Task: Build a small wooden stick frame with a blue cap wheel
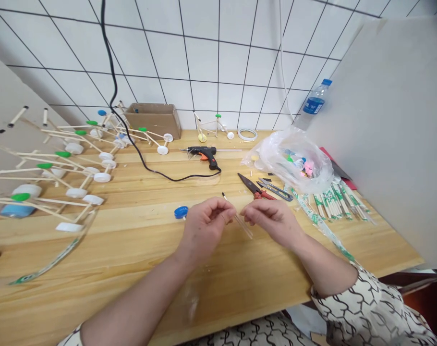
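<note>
My left hand and my right hand face each other over the middle of the wooden table, fingertips pinched and nearly touching. Whatever lies between the fingers is too small or hidden to name. Under and between the hands show a thin stick with a dark tip and clear thin rods. A blue bottle cap with a short pale peg lies just left of my left hand. Beyond my right hand are red-handled pliers and small thread snips.
A black glue gun lies behind, its cord crossing the table. Several stick-and-cap frames crowd the left. At right are a plastic bag of caps, wrapped chopsticks and a bottle. A cardboard box and tape roll stand at the back.
</note>
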The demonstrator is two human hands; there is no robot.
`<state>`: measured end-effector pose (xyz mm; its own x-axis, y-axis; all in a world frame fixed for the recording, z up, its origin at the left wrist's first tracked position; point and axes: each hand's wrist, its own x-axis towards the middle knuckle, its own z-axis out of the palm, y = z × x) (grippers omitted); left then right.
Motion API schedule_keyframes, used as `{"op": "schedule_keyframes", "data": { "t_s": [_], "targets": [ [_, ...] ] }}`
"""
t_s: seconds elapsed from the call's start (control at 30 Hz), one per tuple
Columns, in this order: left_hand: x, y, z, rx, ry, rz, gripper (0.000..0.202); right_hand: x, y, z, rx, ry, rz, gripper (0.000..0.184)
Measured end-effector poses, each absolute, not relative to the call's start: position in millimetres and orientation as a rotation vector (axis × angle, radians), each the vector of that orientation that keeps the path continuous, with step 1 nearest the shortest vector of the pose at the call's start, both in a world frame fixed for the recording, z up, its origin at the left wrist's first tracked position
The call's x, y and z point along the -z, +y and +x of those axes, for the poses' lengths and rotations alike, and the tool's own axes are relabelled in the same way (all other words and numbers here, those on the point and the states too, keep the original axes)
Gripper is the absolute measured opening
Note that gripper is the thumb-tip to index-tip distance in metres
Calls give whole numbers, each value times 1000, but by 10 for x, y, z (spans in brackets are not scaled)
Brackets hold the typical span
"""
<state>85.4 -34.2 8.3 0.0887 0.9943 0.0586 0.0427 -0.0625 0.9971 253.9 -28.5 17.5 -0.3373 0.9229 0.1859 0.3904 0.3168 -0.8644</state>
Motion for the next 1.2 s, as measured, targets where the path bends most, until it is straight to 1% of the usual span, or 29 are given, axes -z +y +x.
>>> {"op": "schedule_keyframes", "data": {
  "t_s": [0.07,0.2,0.23,0.27,0.33,0.4,0.67,0.77,0.87,1.0,1.2],
  "targets": [
    [-116,-305,841,-1202,1083,1033,8,-173,-244,2592,-1077,-1670,-1142,21],
    [-147,-261,860,-1274,941,608,19,-36,-220,2590,-1169,-1433,-1140,13],
    [-142,-262,874,-1283,913,543,22,1,-236,2558,-1203,-1418,-1121,15],
    [-135,-267,889,-1293,890,493,23,30,-261,2518,-1234,-1417,-1087,22],
    [-112,-288,919,-1293,861,429,24,55,-323,2427,-1263,-1426,-1028,31],
    [-87,-313,944,-1288,850,394,24,45,-380,2350,-1283,-1391,-966,32],
    [-22,-386,1029,-1254,808,389,21,71,-377,2315,-1272,-1107,-949,17],
    [-9,-423,1067,-1243,820,403,22,67,-370,2329,-1201,-1166,-969,16],
    [23,-456,1095,-1228,835,433,22,-1,-376,2344,-1065,-1285,-1010,17],
    [87,-423,1082,-1195,930,560,18,-103,-347,2417,-914,-1488,-1049,20],
    [57,-300,997,-1341,1025,601,18,-26,-269,2518,-856,-1822,-1174,24]
  ]
}}
